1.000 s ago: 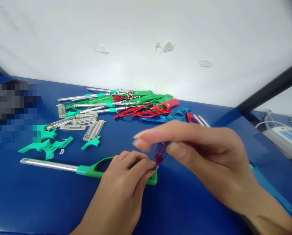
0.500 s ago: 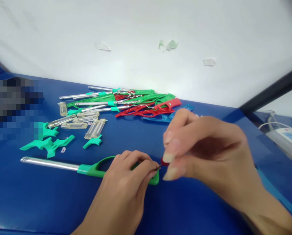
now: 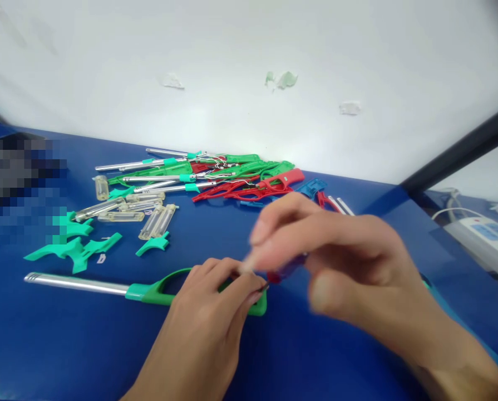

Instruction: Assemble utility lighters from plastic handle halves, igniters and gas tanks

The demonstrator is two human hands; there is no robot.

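Observation:
A long-necked gas lighter (image 3: pixel 161 292) with a silver tube and green handle lies across the blue table. My left hand (image 3: pixel 209 312) is closed over its handle end, with thumb and forefinger together at a thin dark shaft. That shaft seems to belong to a small screwdriver (image 3: pixel 275 275) with a red handle, partly hidden behind my right fingers. Over it hovers my right hand (image 3: pixel 349 262), blurred, its thumb clearly apart from the bent forefinger. Any contact of the other right fingers with the screwdriver is hidden.
Behind lies a pile of lighter parts: silver tubes with wires, green shells and red shells (image 3: pixel 280 179). Clear fuel tanks (image 3: pixel 159 221) and turquoise trigger pieces (image 3: pixel 79 250) are at the left. A power strip (image 3: pixel 488 236) is at the right, and a white wall (image 3: pixel 240 50) rises behind.
The right thumb and forefinger, pinched at the red handle before, have come apart. The forefinger has moved left over the left hand. The left hand stays on the lighter; the view has shifted slightly.

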